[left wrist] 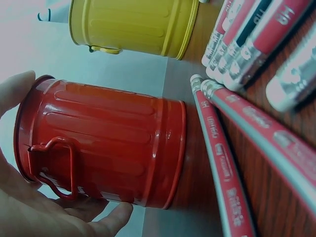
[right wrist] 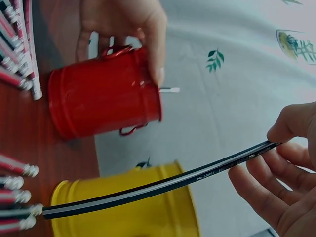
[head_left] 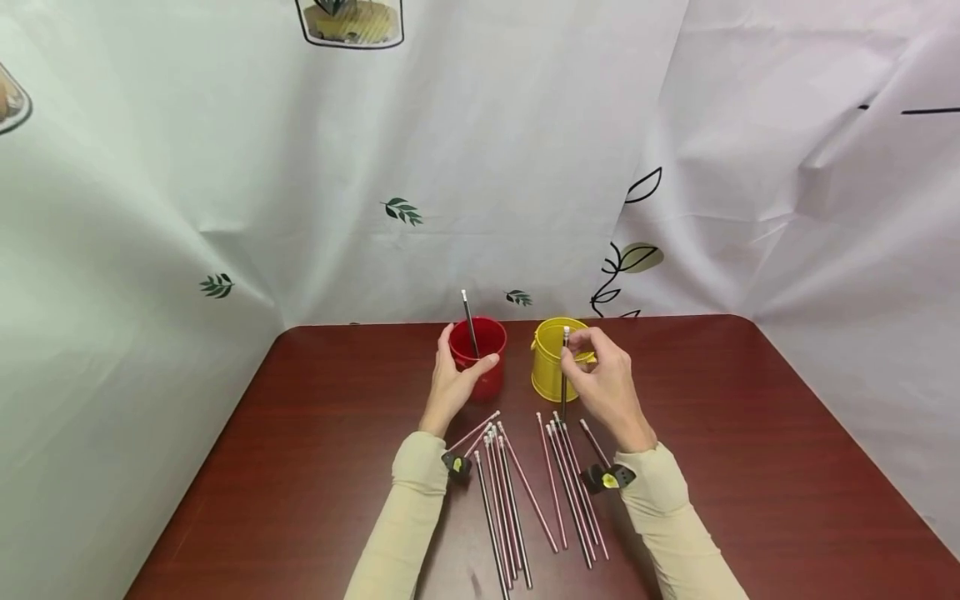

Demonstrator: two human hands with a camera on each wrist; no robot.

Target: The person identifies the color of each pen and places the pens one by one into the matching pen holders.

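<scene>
My left hand (head_left: 452, 377) grips the red bucket (left wrist: 108, 143) from its left side, thumb at the rim and fingers around the wall near a small wire handle (left wrist: 54, 165). One dark pencil (head_left: 469, 321) leans inside that bucket, its eraser end above the rim. To the right stands the yellow bucket (head_left: 547, 367). In front of it my right hand (head_left: 606, 383) pinches a black-and-white striped pencil (right wrist: 163, 186) near its eraser end. In the head view this pencil hangs upright, its lower end close to the pencils on the table.
Several red and black pencils lie in two loose groups, a left group (head_left: 501, 500) and a right group (head_left: 573, 492), on the dark wooden table (head_left: 315, 467) between my forearms. A white printed curtain (head_left: 480, 150) hangs behind the table's back edge.
</scene>
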